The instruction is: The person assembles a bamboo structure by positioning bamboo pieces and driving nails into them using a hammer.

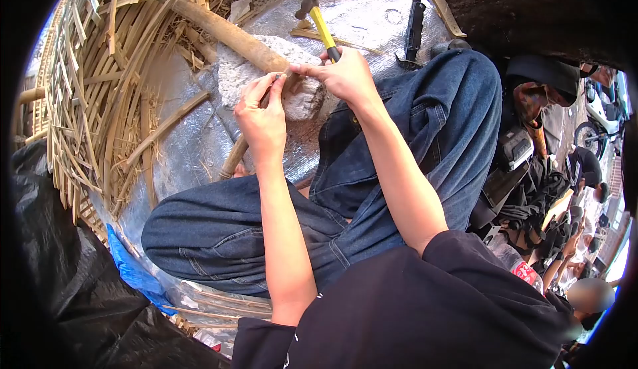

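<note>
A round wooden pole (232,35) rests across a rough whitish stone block (234,80), its near end beside my hands. My left hand (261,113) pinches with thumb and fingertips at that end; a small dark thing shows between them, too small to name. My right hand (342,76) is closed around the dark grip of a hammer (321,26) with a yellow handle, its claw head pointing away from me. The index finger of this hand reaches toward my left fingertips.
Woven bamboo strips (86,103) curve along the left. A black folding knife (415,23) lies on the silvery sheet (372,16). Blue plastic (136,269) and a black tarp (80,289) are at lower left. Several people and a motorbike (588,136) appear at right.
</note>
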Demonstrator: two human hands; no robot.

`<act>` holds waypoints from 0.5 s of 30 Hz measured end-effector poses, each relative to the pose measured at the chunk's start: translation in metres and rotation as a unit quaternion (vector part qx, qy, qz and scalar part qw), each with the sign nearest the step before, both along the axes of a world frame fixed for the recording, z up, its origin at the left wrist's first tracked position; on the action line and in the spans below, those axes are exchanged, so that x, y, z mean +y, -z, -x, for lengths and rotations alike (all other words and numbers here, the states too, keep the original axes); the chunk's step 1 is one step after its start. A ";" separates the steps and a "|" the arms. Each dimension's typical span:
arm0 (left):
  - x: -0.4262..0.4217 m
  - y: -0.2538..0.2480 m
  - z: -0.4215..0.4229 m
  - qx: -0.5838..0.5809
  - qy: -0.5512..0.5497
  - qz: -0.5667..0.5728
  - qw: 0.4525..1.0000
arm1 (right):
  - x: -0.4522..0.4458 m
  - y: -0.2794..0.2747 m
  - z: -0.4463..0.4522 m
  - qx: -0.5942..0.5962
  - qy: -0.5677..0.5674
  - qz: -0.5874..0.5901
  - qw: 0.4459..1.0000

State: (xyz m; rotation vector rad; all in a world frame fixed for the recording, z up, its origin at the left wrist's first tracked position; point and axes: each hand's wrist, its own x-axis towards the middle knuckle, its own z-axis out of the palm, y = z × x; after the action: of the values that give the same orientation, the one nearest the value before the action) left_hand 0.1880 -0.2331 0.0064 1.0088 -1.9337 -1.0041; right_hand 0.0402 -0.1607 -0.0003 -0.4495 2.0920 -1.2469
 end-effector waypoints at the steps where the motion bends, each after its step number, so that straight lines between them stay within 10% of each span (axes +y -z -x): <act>1: 0.001 -0.003 0.001 0.005 0.002 -0.006 1.000 | 0.001 -0.001 0.000 0.001 -0.002 -0.008 1.000; 15: 0.007 0.000 0.006 0.015 -0.001 0.125 0.992 | 0.009 -0.024 -0.008 0.046 0.017 0.024 0.999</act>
State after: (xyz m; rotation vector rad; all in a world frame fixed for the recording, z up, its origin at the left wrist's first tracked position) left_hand 0.1821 -0.2261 0.0062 0.8475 -1.9739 -0.7475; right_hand 0.0484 -0.1519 0.0237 -0.5036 2.1582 -1.3199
